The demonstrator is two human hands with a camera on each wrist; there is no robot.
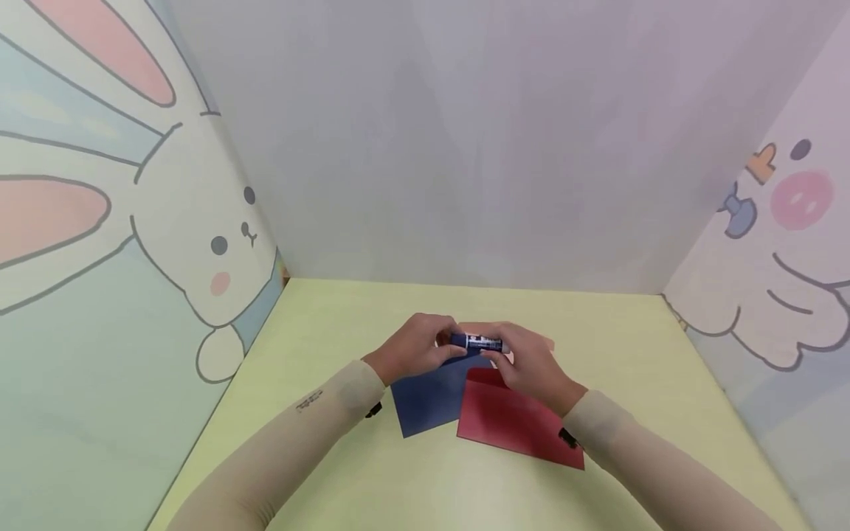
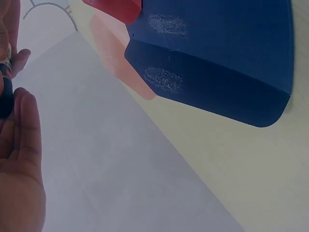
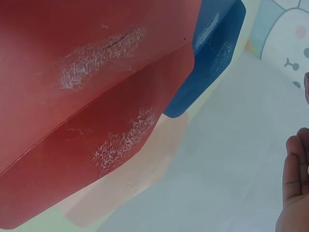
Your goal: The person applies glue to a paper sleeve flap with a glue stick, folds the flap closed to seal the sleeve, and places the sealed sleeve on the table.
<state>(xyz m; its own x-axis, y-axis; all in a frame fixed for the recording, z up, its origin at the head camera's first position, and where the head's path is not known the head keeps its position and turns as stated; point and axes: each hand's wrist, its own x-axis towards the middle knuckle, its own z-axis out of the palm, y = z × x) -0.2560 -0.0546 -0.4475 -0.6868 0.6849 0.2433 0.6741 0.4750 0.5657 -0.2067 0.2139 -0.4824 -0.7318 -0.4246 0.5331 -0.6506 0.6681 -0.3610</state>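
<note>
In front of me, over the envelopes, both hands hold a small glue stick (image 1: 479,342) with a dark blue cap and a printed label. My left hand (image 1: 421,345) pinches the capped end, while my right hand (image 1: 531,369) grips the other end. Below lie a blue envelope (image 1: 428,398) and a red envelope (image 1: 518,424), which overlaps its edge; their flaps are open. A peach envelope (image 1: 541,342) lies partly hidden behind them. Whitish rough patches show on the blue flap (image 2: 164,79) and the red flap (image 3: 125,142). Only part of each hand appears in its wrist view.
The pale yellow tabletop (image 1: 332,457) ends at a plain grey-white wall (image 1: 465,184) behind. Side panels carry a cartoon rabbit (image 1: 192,221) on the left and a white cartoon animal (image 1: 764,280) on the right.
</note>
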